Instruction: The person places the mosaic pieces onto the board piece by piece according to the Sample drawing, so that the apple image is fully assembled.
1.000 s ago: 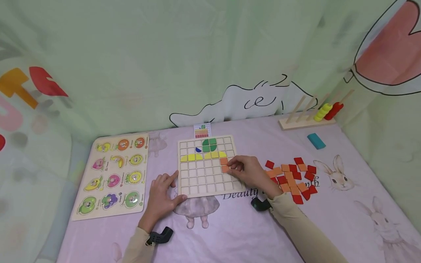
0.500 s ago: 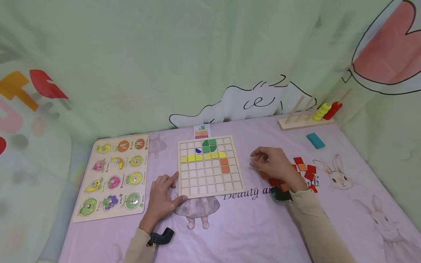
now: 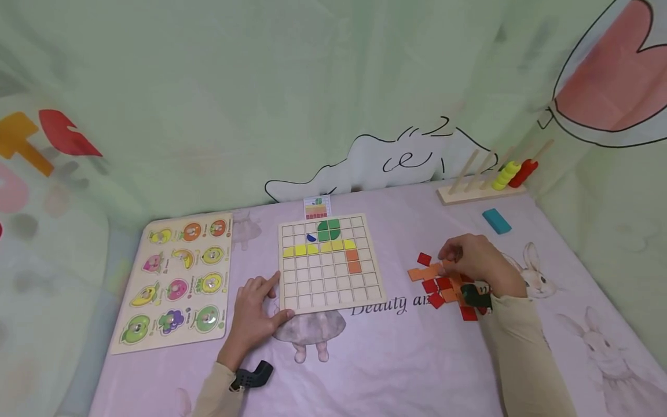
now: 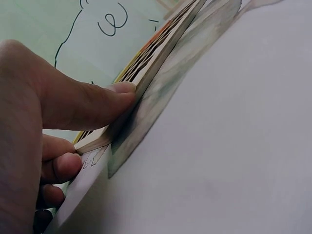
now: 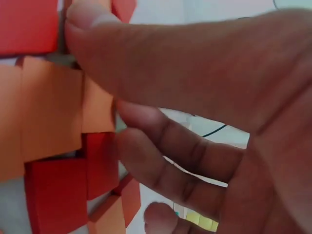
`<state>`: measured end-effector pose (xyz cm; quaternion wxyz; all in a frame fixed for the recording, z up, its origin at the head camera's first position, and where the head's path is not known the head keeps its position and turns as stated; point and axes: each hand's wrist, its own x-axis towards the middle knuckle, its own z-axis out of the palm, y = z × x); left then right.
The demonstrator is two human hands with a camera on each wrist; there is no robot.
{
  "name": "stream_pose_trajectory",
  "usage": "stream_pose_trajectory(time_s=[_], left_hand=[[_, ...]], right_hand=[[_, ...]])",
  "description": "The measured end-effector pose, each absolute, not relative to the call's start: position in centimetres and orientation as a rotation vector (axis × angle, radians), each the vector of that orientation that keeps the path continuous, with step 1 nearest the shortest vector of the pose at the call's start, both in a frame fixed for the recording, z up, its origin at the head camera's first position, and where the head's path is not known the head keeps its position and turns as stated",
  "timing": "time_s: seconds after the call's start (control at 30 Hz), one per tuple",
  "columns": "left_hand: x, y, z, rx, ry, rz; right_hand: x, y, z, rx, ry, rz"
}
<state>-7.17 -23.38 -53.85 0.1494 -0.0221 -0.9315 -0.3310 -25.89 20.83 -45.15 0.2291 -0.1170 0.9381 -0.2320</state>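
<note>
In the head view, a wooden grid board (image 3: 327,286) lies mid-table with green, blue, yellow and two orange pieces (image 3: 354,260) in its cells. My left hand (image 3: 254,310) grips the near left corner, the thumb (image 4: 92,100) on the front edge and fingers against the side. My right hand (image 3: 471,258) is low over a pile of red and orange tiles to the right of the board. Its thumb tip (image 5: 87,17) overlaps an orange tile in the right wrist view, and several fingers bend beside the tiles (image 5: 51,107). The hand and wrist cover part of the pile.
A small pattern card (image 3: 317,207) stands behind the board. At left lies a fruit puzzle board (image 3: 225,301). A wooden peg stand (image 3: 482,195) with yellow and red beads is at the back right, a teal block (image 3: 497,221) in front of it. Curtains border the table.
My right hand has let go of the lower orange tile in the grid and moved right, away from the board to the loose pile. The left hand stays at the corner.
</note>
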Motion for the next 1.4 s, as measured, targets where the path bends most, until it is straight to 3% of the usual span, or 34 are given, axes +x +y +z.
stream_pose_trajectory(time_s=[0.9, 1.4], left_hand=[[-7.2, -23.3, -53.6, -0.057, -2.697, -0.949], [-7.4, -23.6, -53.9, -0.062, -2.718, -0.932]], right_hand=[[-25.7, 19.4, -45.3, -0.524, 2.69, -0.741], [-23.9, 8.2, -46.2, -0.638, 2.578, -1.164]])
